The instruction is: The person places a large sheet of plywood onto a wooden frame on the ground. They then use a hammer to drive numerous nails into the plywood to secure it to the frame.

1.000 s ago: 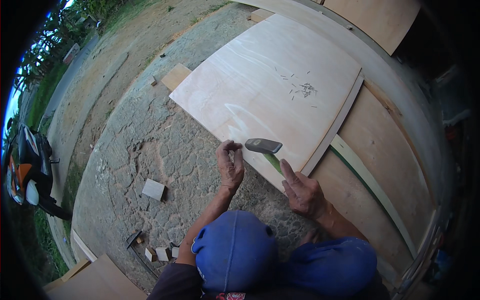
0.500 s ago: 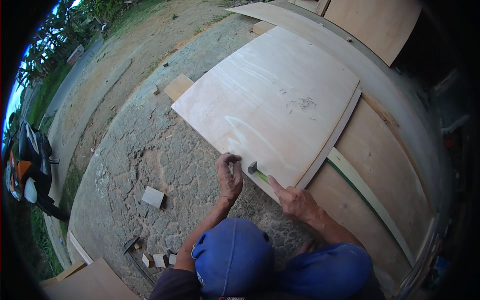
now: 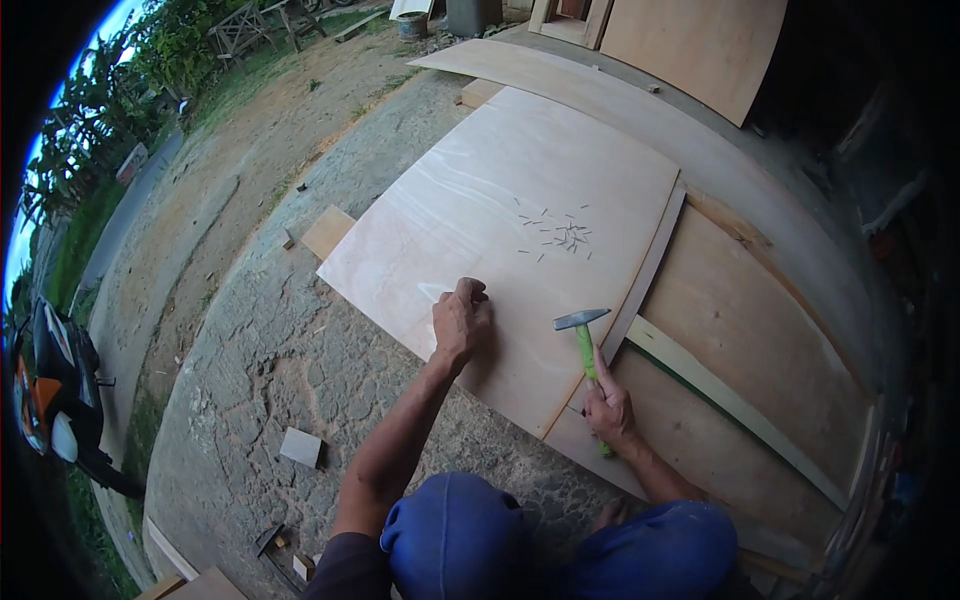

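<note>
My right hand (image 3: 611, 411) grips the green handle of a hammer (image 3: 585, 345), its metal head raised above the right side of a pale plywood sheet (image 3: 600, 160). Over the near part of that sheet hovers my left hand (image 3: 461, 320), fingers curled together and the fingertips turned away, so anything pinched in them is hidden. Beyond both hands, loose nails (image 3: 570, 237) lie scattered on the plywood. A thin wooden strip (image 3: 612, 335) runs along the sheet's right edge.
More plywood (image 3: 760, 290) lies to the right, crossed by a green-edged board (image 3: 735, 410). A wooden block (image 3: 302, 447) rests on the rough concrete (image 3: 240, 390). Wood offcuts and a dark tool (image 3: 268, 540) lie at lower left. A motorcycle (image 3: 65, 400) stands far left.
My left hand has moved from the sheet's near edge farther onto it. The right hand has drawn the hammer to the right, its head now turned upward. The view has shifted slightly.
</note>
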The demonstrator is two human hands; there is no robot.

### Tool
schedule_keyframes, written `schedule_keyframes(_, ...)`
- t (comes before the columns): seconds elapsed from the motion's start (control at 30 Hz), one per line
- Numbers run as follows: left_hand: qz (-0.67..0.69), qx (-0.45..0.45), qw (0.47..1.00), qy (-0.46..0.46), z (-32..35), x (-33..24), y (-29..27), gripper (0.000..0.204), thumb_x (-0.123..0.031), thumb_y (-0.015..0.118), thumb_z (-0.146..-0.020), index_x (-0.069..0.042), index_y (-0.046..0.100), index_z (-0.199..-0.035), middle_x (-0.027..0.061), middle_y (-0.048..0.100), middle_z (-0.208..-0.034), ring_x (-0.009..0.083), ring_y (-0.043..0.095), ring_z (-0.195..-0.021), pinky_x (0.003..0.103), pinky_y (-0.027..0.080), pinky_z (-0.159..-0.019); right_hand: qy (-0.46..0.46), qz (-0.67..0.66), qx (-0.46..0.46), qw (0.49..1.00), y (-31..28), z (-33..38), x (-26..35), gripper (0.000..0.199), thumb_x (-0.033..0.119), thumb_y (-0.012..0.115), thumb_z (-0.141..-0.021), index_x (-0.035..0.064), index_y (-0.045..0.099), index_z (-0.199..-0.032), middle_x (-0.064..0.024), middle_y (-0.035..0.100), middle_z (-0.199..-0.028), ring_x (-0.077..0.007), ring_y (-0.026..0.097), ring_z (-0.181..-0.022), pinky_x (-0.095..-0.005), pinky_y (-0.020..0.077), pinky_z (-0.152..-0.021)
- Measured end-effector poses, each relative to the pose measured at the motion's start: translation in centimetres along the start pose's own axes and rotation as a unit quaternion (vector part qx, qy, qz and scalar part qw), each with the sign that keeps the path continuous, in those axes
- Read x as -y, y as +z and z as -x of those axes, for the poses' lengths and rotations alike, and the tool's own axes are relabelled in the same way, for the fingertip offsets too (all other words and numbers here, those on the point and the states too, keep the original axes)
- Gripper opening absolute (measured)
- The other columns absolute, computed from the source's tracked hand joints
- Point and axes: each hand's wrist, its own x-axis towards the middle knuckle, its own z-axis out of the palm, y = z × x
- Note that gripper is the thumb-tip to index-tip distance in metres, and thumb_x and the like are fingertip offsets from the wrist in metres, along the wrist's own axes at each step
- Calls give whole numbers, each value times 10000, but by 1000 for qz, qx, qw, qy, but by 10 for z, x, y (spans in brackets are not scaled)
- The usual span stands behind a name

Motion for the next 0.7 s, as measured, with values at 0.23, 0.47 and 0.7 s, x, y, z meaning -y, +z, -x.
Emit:
schedule_keyframes(0.23,-69,27,983,168,-105,-14,37,269,-27,613,-826,-62,599,-1092,153,675,-1055,363,636,-962,450,512,-839,9,-120,-55,991,4,6,-7,612,90,422,-1033,73,214,-1609,23,443,-622,-54,416,-525,-253,410,-491)
schedule_keyframes(0.47,-231,78,939,244,-103,-29,52,148,26,539,-797,-20,535,-938,218,627,-883,388,605,-894,471,492,-781,27,-150,-16,988,-1,13,0,622,176,409,-1070,111,135,-1625,9,485,-673,-46,417,-470,-233,407,-429)
schedule_keyframes(0.7,212,36,974,-66,-78,25,2,125,-98,540,-995,-50,632,-1065,42,594,-814,155,562,-737,335,504,-665,2,-126,-29,992,-6,12,-8,637,176,417,-1071,131,114,-1630,23,470,-648,-42,404,-477,-225,398,-436)
